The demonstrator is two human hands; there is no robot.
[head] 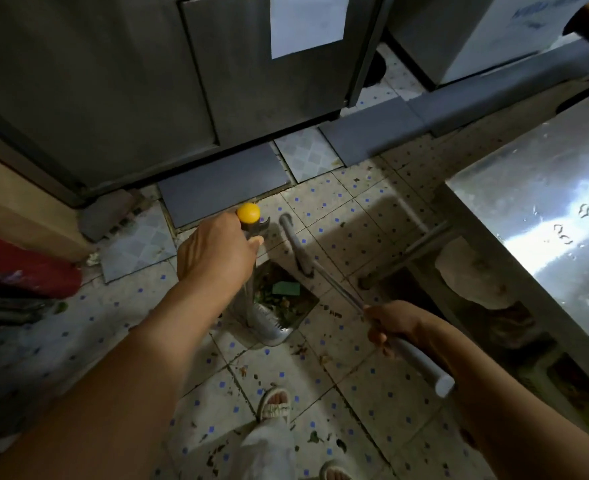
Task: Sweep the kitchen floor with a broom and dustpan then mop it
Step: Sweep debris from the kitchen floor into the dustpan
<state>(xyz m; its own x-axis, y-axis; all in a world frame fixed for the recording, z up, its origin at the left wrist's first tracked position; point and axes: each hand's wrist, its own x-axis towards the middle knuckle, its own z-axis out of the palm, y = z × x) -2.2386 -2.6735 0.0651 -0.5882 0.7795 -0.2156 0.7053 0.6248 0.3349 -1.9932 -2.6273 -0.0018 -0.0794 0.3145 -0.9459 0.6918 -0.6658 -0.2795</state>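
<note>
Gripping yellow-capped dustpan handle [249,220] and smooth grey broomstick [414,355].

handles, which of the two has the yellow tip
The dustpan handle, gripped by the left hand. The broom handle in the right hand is plain pale grey with no coloured cap.

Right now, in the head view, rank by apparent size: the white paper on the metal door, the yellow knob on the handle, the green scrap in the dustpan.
1. White paper, clearly largest, though cut off by the frame's top.
2. Green scrap and yellow knob look alike; the knob sits nearer the camera, so unranked.
</note>
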